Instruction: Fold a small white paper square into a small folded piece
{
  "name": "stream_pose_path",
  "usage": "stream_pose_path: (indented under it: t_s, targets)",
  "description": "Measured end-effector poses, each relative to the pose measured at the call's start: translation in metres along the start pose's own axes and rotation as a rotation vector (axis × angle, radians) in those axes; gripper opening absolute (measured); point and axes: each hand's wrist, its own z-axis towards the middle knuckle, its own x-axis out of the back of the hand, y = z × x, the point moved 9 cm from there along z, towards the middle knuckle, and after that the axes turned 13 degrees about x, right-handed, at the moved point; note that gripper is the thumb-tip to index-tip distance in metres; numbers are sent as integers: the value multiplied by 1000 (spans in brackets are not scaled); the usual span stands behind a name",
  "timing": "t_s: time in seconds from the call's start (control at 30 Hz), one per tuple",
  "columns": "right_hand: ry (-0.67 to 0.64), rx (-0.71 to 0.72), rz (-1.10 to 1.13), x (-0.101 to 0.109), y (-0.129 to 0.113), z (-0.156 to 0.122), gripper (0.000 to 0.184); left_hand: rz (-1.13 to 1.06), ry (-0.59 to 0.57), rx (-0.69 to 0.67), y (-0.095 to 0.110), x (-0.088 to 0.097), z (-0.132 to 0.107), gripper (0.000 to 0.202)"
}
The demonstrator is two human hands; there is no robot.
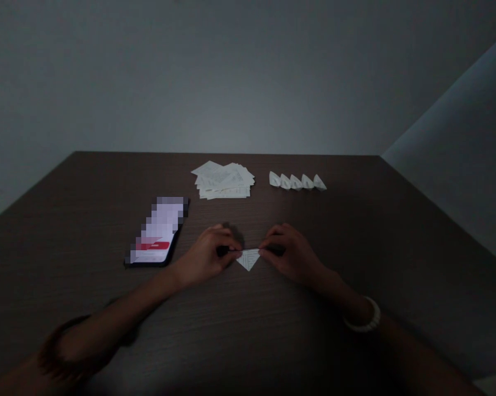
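At the table [248,335], left hand [209,253] and right hand [295,254] pinch folded paper [248,259], its far corners hidden.

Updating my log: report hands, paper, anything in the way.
Left hand and right hand pinching paper, one at each end. Paper triangular, tip on near side. Phone left of left hand, apart from paper.

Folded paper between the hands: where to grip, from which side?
For the folded paper, I'd pinch both ends of the straight far edge, left hand from the left, right hand from the right. It tapers to a near point, so that edge likely gives the widest hold.
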Motion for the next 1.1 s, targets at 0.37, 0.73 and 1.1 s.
stream_pose_path:
  t_s: [0.37, 0.73, 1.1]
  targets:
    - [-121, 287, -224, 0, -18, -2, 14, 139, -43, -170, 9, -2, -10, 17]
    - [-178, 257, -189, 1, -24, -3, 22, 279, -34, -210, 15, -3, -17, 25]
    - [-161, 256, -208, -11, -33, 4, 20, 282, -69, -151, 12, -5, -15, 24]
